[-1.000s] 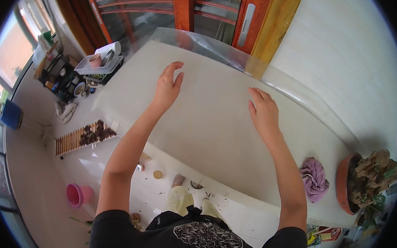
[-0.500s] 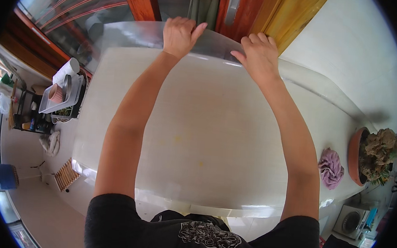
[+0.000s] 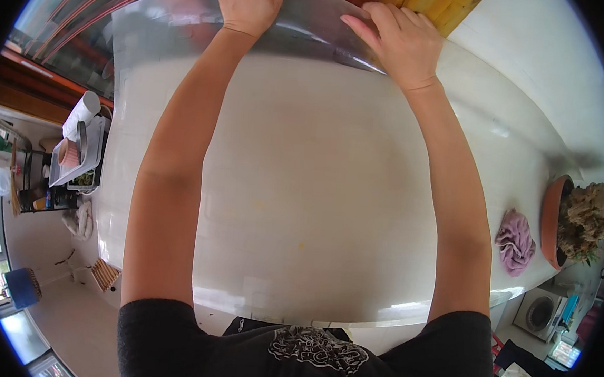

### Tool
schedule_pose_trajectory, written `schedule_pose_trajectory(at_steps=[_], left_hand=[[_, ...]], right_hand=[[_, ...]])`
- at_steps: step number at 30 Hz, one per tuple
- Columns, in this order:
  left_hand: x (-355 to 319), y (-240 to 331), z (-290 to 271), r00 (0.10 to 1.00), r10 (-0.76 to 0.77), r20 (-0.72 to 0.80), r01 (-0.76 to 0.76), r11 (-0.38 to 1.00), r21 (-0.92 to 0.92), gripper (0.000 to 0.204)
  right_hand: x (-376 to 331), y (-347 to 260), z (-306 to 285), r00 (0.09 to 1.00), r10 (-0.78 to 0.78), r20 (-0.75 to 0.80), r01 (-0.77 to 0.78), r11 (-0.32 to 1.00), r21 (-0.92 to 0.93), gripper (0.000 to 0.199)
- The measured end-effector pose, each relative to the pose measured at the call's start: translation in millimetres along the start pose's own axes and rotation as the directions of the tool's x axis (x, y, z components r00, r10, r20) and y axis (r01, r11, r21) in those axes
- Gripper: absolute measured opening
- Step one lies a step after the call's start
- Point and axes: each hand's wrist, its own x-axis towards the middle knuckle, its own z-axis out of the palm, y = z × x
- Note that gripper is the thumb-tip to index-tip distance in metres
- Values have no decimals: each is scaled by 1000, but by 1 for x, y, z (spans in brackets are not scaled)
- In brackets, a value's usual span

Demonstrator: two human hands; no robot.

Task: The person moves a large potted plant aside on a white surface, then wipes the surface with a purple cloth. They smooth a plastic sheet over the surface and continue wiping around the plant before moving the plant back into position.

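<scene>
A clear plastic table cover point(image 3: 180, 25) lies over a pale table point(image 3: 316, 189), its far edge lifted and curving upward. My left hand point(image 3: 251, 4) is closed on that far edge, left of the middle, its fingertips cut off by the top of the picture. Farther right, my right hand point(image 3: 406, 48) grips the same edge, thumb pointing left and fingers folded over it. Both arms are stretched out across the table. On the right side of the cover sits a crumpled mauve cloth point(image 3: 516, 243), apart from my hands.
A terracotta pot point(image 3: 554, 221) with a rough brown rock stands at the right edge. To the left are a grey tray point(image 3: 96, 155) with a pink cup and a white roll. Glass doors with red-brown frames and a white wall border the far side. A washing machine point(image 3: 540, 313) stands lower right.
Both hands have raised the cover's far edge higher, and more of the sheet is off the table. My hands appear higher in view, the left also farther left.
</scene>
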Motion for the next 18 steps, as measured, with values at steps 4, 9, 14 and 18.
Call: schedule_pose_trajectory(at_steps=[4, 9, 14, 18], left_hand=[[-18, -27, 32, 981, 88, -173, -73, 993, 90, 29], [-26, -36, 40, 997, 33, -63, -23, 988, 151, 30], [-18, -4, 30, 998, -43, 50, 38, 995, 96, 35], [-17, -4, 27, 998, -28, 58, 19, 989, 145, 35]], right_hand=[[-28, 2, -8, 996, -69, -48, 77, 981, 178, 21], [-79, 0, -109, 787, 43, 616, -329, 873, 360, 40], [-95, 0, -142, 576, 49, 816, -515, 797, 316, 54], [-103, -4, -136, 580, 28, 814, -446, 847, 289, 57]])
